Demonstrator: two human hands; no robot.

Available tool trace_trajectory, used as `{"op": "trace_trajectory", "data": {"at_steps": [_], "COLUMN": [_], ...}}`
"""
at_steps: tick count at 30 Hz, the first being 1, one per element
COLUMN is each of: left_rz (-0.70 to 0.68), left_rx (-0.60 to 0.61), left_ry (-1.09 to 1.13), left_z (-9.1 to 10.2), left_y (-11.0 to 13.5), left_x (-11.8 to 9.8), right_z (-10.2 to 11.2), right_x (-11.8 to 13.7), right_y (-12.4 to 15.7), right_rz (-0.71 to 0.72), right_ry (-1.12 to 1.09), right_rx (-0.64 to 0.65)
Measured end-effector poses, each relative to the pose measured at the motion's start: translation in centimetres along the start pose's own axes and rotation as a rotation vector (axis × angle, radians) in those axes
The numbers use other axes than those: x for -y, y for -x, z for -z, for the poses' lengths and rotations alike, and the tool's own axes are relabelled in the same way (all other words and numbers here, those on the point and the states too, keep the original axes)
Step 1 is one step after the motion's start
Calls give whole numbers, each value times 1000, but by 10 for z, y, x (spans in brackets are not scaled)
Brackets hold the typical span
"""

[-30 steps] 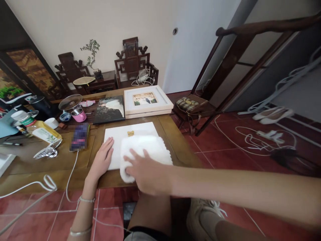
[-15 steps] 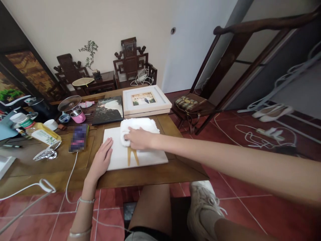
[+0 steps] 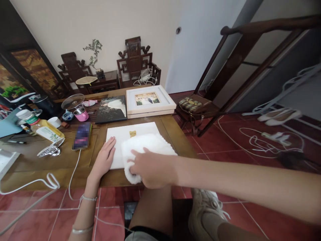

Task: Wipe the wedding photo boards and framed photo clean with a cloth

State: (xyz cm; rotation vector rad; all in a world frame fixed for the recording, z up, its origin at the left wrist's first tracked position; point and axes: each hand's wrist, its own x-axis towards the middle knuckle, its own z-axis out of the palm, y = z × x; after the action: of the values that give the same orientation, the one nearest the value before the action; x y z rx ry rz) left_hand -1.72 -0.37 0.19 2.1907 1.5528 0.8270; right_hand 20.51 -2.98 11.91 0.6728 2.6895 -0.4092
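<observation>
A white flat panel (image 3: 115,135) lies on the wooden table (image 3: 100,182) in front of me. My left hand (image 3: 103,159) rests flat on its left edge, fingers stretched out. A folded white towel (image 3: 152,142) covers much of the panel's lower right, pressed down by my right hand (image 3: 152,169). The thumb and fingers of that hand are bent into the cloth. Above the towel shows the top of a small gold-coloured piece (image 3: 132,134) on the panel; its two legs are hidden under the cloth.
Beyond the panel lie a dark picture (image 3: 106,112) and a white-framed photo (image 3: 131,103). To the left are a phone (image 3: 82,135) with a cable, a claw clip (image 3: 51,149), a bottle (image 3: 43,128) and a pink mug (image 3: 82,115). A chair (image 3: 215,105) holding a bag (image 3: 192,104) stands right.
My right hand has drawn the towel towards me, from the panel's far part to its near edge. The gold piece's legs became covered and its top came into view. My left hand stays on the panel.
</observation>
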Motion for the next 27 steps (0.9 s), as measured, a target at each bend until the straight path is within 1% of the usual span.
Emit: {"op": "trace_trajectory", "data": {"at_steps": [2, 5, 10, 12, 14, 17, 20, 23, 27], "left_rz": [-4, -2, 0, 2, 2, 1, 4, 3, 13], "left_rx": [-3, -2, 5, 5, 2, 0, -8, -11, -1], "left_ry": [1, -3, -4, -6, -7, -2, 9, 19, 26], "left_z": [0, 0, 0, 0, 0, 0, 0, 0, 0], "left_y": [0, 0, 0, 0, 0, -1, -1, -1, -1], "left_x": [0, 0, 1, 0, 0, 0, 1, 2, 1], "right_z": [-2, -1, 9, 15, 20, 23, 18, 7, -12], "right_x": [0, -22, -75, -88, -94, -91, -78, -58, -19], "right_y": [1, -4, -25, -37, -50, -67, -74, -65, -38], "right_rz": [16, -3, -71, -96, -128, -187, -193, -127, -50], "right_ry": [-21, -90, -87, -73, -60, -33, 8, 49, 82], "right_rx": [30, 48, -119, -158, -181, -203, -217, -229, -235]}}
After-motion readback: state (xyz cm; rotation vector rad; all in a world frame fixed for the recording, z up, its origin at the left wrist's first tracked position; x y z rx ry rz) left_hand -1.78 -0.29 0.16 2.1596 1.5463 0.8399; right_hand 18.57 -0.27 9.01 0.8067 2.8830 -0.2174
